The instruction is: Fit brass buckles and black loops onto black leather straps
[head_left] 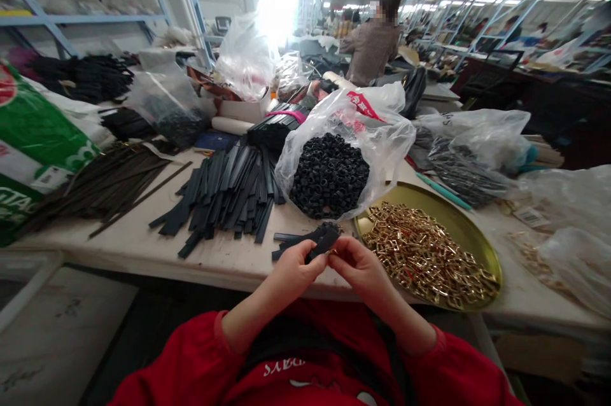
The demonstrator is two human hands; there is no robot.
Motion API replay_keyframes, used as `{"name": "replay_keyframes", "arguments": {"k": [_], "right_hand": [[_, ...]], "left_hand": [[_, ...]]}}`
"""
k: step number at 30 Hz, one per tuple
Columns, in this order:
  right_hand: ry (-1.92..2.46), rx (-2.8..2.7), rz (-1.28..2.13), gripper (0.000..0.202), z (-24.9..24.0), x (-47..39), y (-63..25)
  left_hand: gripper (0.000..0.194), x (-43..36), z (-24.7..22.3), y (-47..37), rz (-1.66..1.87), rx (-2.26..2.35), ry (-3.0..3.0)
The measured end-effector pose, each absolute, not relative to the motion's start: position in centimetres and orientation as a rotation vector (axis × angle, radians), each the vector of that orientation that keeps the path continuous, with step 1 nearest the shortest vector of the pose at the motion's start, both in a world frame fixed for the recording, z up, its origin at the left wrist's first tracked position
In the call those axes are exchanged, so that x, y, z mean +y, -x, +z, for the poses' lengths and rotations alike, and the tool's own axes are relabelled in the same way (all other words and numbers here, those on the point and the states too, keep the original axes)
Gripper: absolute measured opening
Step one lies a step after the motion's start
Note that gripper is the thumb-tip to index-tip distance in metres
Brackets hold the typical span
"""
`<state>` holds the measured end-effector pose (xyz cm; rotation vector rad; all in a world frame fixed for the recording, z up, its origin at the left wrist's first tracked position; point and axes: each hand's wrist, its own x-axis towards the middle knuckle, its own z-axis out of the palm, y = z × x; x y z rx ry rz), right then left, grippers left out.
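Close to the table's front edge my two hands meet. My left hand (300,263) is closed on a black strap (326,242) that slants up past its fingers. Pinched at the strap's near end, my right hand (356,261) has a small gold buckle (330,252) at its fingertips, mostly hidden by the fingers. Just behind the hands lie a few black strips (285,237). A clear plastic bag (389,151) full of small black loops (329,177) stands open beyond them. To the right a gold tray (491,253) holds many gold buckles (424,253).
A pile of black strips (229,186) spreads left of the bag, with brown strips (114,174) farther left beside a green bag (38,145). A teal pen-like tool (443,191) lies behind the tray. Plastic bags (477,145) crowd the right; a person (372,43) stands at the back.
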<state>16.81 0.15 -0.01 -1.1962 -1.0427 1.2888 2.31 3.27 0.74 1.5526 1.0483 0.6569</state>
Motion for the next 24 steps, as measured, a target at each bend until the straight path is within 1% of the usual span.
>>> {"name": "replay_keyframes", "arguments": {"k": [2, 4, 7, 10, 13, 16, 19, 21, 24], "right_hand": [[1.205, -1.009, 1.285, 0.023, 0.3, 0.0, -17.0], [1.179, -0.779, 1.370, 0.026, 0.6, -0.1, -17.0], [1.087, -0.382, 1.525, 0.035, 0.6, -0.3, -16.7], [1.024, -0.228, 1.643, 0.038, 0.3, -0.6, -16.0], [1.033, -0.352, 1.612, 0.033, 0.0, -1.2, -15.1], [1.152, -0.655, 1.393, 0.027, -0.2, -1.8, -14.5], [1.263, -0.862, 1.172, 0.027, -0.3, -2.2, -14.3], [1.294, -0.938, 1.140, 0.029, -0.3, -2.4, -14.3], [1.297, -0.950, 1.204, 0.030, -0.3, -2.2, -14.5]], "left_hand": [[0.027, 3.1, 0.7, -1.8, 0.626, 1.014, -1.551], [0.031, 2.8, 0.7, -1.3, 0.607, 1.031, -1.592], [0.030, 2.3, 1.0, -0.5, 0.546, 1.101, -1.777], [0.027, 1.7, 1.4, -0.1, 0.464, 1.128, -1.935], [0.027, 1.4, 1.8, -0.4, 0.453, 1.077, -1.959], [0.020, 1.2, 1.9, -0.7, 0.499, 1.032, -1.839], [0.016, 1.3, 1.6, -0.7, 0.503, 1.001, -1.673], [0.019, 1.4, 1.3, -0.6, 0.483, 0.972, -1.584], [0.024, 1.5, 1.0, -0.6, 0.450, 0.949, -1.422]]}}
